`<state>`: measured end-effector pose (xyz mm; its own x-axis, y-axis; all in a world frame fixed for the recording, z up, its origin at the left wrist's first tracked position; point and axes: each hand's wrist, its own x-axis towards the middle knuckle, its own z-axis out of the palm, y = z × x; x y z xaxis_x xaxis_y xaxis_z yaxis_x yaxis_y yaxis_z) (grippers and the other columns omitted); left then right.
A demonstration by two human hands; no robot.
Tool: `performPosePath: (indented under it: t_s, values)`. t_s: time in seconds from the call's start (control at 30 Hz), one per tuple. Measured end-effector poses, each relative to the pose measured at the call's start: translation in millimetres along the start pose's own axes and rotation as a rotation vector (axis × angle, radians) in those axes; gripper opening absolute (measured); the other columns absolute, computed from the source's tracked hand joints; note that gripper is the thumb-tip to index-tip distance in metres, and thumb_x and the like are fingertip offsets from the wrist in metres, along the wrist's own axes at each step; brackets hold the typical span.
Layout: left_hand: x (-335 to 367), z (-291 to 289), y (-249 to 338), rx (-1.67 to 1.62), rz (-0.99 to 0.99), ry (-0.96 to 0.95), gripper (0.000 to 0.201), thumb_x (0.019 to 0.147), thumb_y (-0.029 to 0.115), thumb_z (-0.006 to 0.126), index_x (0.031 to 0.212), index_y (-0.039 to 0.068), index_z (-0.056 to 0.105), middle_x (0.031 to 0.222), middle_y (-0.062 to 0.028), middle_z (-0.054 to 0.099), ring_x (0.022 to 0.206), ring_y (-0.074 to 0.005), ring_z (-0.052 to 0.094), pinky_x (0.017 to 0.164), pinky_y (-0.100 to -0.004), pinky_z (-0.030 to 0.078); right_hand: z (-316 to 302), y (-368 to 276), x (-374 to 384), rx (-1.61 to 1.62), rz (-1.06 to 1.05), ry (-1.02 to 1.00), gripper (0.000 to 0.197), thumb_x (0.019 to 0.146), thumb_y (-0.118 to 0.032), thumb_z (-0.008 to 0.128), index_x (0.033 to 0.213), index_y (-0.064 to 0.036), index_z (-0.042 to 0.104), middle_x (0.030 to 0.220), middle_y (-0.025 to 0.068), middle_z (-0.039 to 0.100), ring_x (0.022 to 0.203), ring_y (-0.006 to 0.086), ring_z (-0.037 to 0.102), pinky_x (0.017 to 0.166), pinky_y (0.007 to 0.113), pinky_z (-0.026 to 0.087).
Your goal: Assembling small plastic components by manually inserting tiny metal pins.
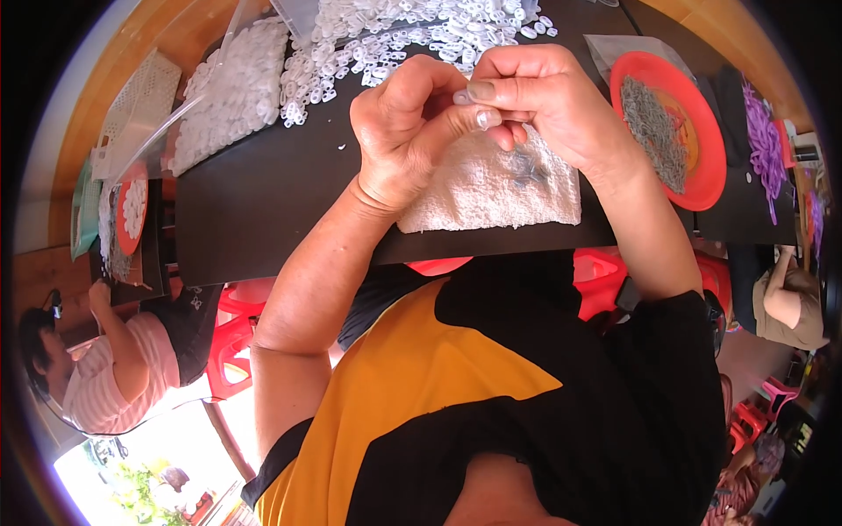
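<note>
My left hand (412, 123) and my right hand (553, 101) meet above the table, thumbs and fingertips pinched close together. Whatever sits between the fingertips is too small and too covered to make out. Beneath them a folded white towel (474, 197) lies at the table's near edge, with a few small grey pin-like parts (528, 168) on it. Just beyond my hands spreads a large heap of small white plastic pieces with oval holes (377, 44).
A red plate (706, 175) of thin grey parts (651, 131) stands at the right, beside purple strips (765, 145). More white pieces (232, 101) lie packed at the left. One person (123, 359) sits at far left, another (789, 302) at far right. Red stools (232, 337) stand below.
</note>
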<state>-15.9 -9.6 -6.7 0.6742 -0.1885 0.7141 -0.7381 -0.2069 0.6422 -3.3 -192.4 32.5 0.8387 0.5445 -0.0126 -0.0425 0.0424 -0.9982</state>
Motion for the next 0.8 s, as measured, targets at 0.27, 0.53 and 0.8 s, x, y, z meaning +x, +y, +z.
performPosePath:
  t_s: [0.27, 0.53, 0.8]
  values:
    - [4.9, 5.9, 1.4, -0.345, -0.194, 0.106, 0.023, 0.075, 0.003, 0.08, 0.09, 0.001, 0.062, 0.076, -0.0035, 0.066, 0.065, -0.0063, 0.059, 0.061, -0.0196, 0.051, -5.2, 4.1, 4.5, 0.013, -0.067, 0.097, 0.02, 0.092, -0.019, 0.06, 0.085, -0.0011, 0.064, 0.067, 0.0, 0.057, 0.057, 0.0081, 0.056, 0.054, 0.021, 0.042]
    - [30.2, -29.3, 42.2, -0.32, -0.371, 0.397, 0.014, 0.077, -0.006, 0.065, 0.09, -0.003, 0.061, 0.076, -0.0103, 0.064, 0.054, -0.0141, 0.056, 0.046, -0.0248, 0.043, -23.4, 13.6, 12.9, -0.382, -0.133, 0.329, 0.016, 0.09, -0.018, 0.063, 0.087, -0.0023, 0.066, 0.067, -0.0038, 0.056, 0.061, 0.0043, 0.05, 0.056, 0.02, 0.039]
    - [85.2, -208.2, 19.5, 0.593, -0.302, 0.573, 0.017, 0.075, 0.006, 0.077, 0.089, -0.001, 0.068, 0.069, -0.0037, 0.064, 0.056, -0.0102, 0.057, 0.049, -0.0201, 0.042, -28.1, 24.1, 16.3, -1.007, -0.398, 0.346, 0.014, 0.081, -0.013, 0.065, 0.089, -0.0016, 0.067, 0.062, 0.0019, 0.054, 0.061, 0.0081, 0.052, 0.059, 0.028, 0.042]
